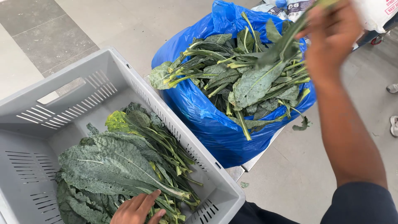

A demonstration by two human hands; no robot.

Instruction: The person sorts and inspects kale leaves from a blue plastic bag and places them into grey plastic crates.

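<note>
While the right hand (331, 33), blurred, pinches a long leaf (257, 81) by its stem above the blue bag (207, 120), the left hand (137, 209) lies flat and unclenched on the stacked leaves (120, 166) in the grey crate (83, 87). Right grip: closed on the stem only. Risk, as judged: the leaf could slip or tear at that thin stem and drop to the floor (298, 174); the overfull bag could also shed leaves over its rim.
</note>
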